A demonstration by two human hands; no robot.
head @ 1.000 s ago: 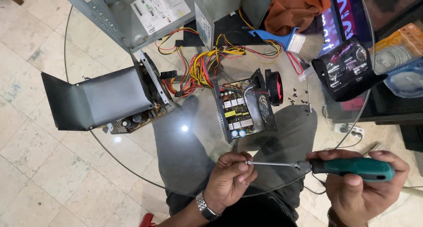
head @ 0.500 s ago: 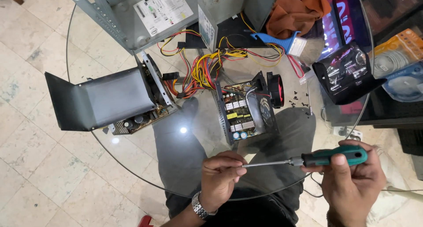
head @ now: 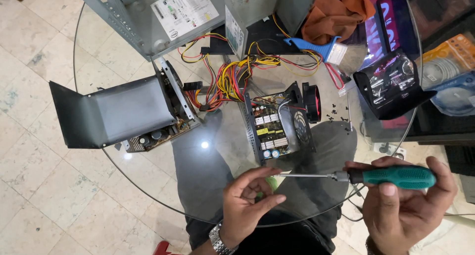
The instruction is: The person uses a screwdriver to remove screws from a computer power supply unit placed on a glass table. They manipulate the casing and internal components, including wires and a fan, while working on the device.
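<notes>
On your glass table [head: 148, 185], the open power supply [head: 279, 126] sits right of the metal cover [head: 118, 114], wires [head: 232, 76] behind.

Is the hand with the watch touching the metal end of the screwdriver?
Touching. The head view shows the left hand with its fingertips pinched at the tip of the screwdriver.

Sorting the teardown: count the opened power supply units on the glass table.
2. One power supply sits mid-table beside the red fan; the other lies left, behind its folded-back grey cover. More may be hidden.

Round glass table [head: 148, 185], beige tiled floor [head: 34, 200]
</notes>
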